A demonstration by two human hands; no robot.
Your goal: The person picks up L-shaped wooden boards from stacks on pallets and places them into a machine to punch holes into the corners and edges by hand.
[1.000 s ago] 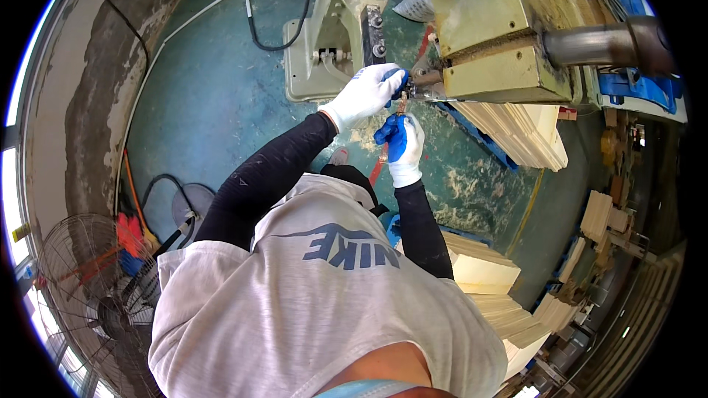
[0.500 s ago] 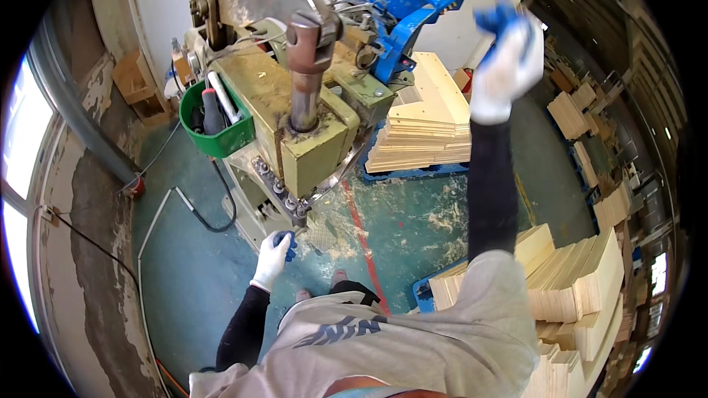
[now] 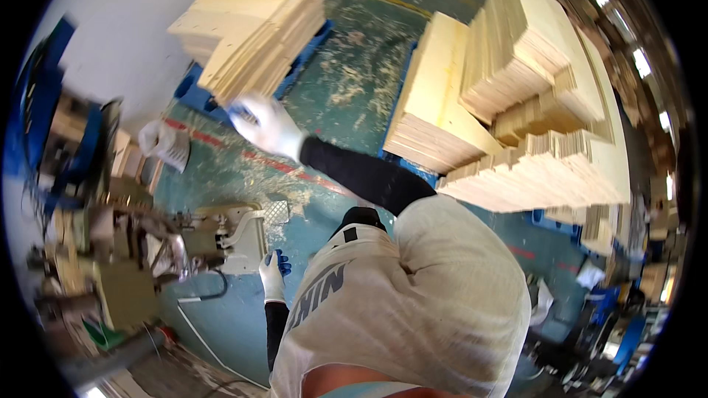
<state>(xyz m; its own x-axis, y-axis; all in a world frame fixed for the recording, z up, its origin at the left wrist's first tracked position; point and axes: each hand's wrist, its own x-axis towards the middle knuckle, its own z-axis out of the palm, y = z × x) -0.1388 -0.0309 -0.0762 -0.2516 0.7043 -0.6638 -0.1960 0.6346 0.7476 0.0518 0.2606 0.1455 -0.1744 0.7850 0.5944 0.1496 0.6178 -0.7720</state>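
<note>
Compared with a second ago, the view has been swung toward the right of the floor-standing press machine [image 3: 127, 289], and both hands have been drawn away from its working end. Nothing is being handled there by either hand at this instant. The right hand [image 3: 267, 125] has been brought well ahead of the machine, over the near end of an angled stack of plywood panels [image 3: 254, 51]; whether the stack is touched, and whether the hand is open or closed, cannot be told through the blur. The left hand [image 3: 273, 271] is held low, just to the right of the machine, its fingers partly curled; nothing is seen in it, but whether anything is gripped cannot be told.

Across the floor, well to the machine's right, larger panel stacks [image 3: 516, 37] are piled. The nearer stack is borne on a blue pallet [image 3: 195, 88] ahead of the machine. The floor between machine and pallet is partly taken up by a white sack [image 3: 166, 145]. To the machine's right, the walking space is intruded upon by a textured foot pedal [image 3: 276, 212]. Near its base, a black hose [image 3: 210, 294] is laid.
</note>
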